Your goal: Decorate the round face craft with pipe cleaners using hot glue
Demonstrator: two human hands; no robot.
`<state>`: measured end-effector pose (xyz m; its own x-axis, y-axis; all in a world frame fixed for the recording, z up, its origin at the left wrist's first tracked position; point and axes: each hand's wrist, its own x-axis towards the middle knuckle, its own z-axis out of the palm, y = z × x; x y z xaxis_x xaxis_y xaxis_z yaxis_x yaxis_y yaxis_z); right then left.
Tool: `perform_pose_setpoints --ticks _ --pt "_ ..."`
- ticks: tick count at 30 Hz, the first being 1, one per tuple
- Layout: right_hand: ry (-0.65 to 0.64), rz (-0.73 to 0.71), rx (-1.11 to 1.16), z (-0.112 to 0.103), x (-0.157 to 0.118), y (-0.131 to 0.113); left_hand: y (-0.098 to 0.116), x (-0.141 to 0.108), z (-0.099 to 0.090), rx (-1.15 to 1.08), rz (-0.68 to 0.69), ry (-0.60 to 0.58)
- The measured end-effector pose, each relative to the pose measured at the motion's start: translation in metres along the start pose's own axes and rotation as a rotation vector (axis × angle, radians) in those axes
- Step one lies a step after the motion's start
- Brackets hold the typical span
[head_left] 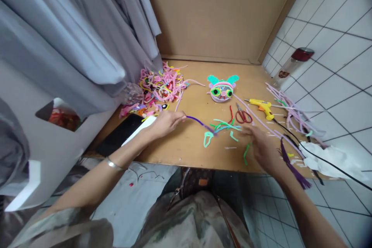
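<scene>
My left hand [171, 122] is closed in a pinch on one end of a blue-purple pipe cleaner [195, 119]. The strip runs right over the table, its far end blurred beside a pale green pipe cleaner loop [207, 138]. My right hand [258, 143] is above the table's front right, fingers stretched out and apart, with nothing visible in them. Between the hands lie green and light-blue pipe cleaner pieces [225, 126]. Behind them are red-handled scissors [243, 116] and a pipe cleaner creature face [222, 91] with green ears and eyes.
A yellow glue gun [263, 107] trails a black cord at right, near lilac pipe cleaners [290, 114], a purple tassel [295, 168] and white tissue [322, 157]. A colourful pile [165, 83] lies back left, a black tablet-like slab [122, 135] front left. A red-lidded bottle [293, 64] stands by the tiles.
</scene>
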<state>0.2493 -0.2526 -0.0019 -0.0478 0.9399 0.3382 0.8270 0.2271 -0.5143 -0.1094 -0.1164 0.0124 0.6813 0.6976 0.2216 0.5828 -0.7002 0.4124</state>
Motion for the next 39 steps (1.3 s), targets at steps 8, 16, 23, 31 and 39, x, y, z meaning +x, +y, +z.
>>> perform_pose_setpoints --ticks 8,16,23,31,39 --pt "-0.061 0.101 0.408 0.027 0.025 -0.046 0.02 0.021 0.013 -0.087 -0.081 0.101" --pt "0.076 0.186 0.533 0.04 0.05 -0.061 0.034 0.037 0.022 -0.097 -0.093 0.068" --pt "0.056 0.074 0.301 0.04 0.056 -0.069 0.056 0.054 0.041 -0.146 0.033 0.163" --pt "0.059 0.121 0.19 0.036 0.052 -0.059 0.08 0.053 0.044 -0.136 0.085 0.005" --pt "-0.089 0.109 0.508 0.028 0.046 -0.065 0.072 0.042 0.038 -0.386 -0.03 -0.066"
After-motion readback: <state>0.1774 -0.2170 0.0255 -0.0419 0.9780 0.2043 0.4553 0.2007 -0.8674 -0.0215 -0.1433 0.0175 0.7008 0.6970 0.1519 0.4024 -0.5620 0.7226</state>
